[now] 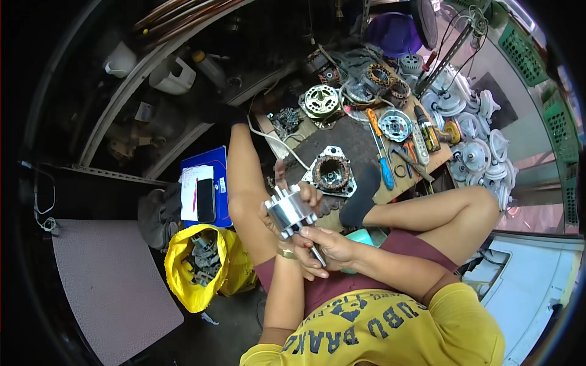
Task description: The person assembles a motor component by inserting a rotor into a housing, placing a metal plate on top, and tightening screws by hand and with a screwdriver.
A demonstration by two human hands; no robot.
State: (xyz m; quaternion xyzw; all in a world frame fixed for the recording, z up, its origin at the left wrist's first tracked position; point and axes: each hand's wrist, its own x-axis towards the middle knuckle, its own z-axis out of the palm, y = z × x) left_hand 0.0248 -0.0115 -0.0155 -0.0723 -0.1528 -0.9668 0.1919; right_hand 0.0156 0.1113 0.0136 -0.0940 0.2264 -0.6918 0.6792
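Note:
In front of my lap I hold a silver motor rotor [289,211] with short fins on its ends, tilted. My left hand [268,221], with a watch at the wrist, is behind and around the rotor, fingertips showing past its far side. My right hand [329,245] is closed at the near end, by the thin shaft [318,256]; part of the grip is hidden. Just beyond the hands, a motor housing half [317,180] with a copper-wound stator [332,171] lies on the dark work surface, apart from the rotor.
Screwdrivers [386,173], a drill [427,129], a power strip [416,141] and several motor parts [321,101] cover the board. White pulleys [476,155] pile up at right. At left are a yellow bag [235,259] of metal parts and a phone [206,200] on papers.

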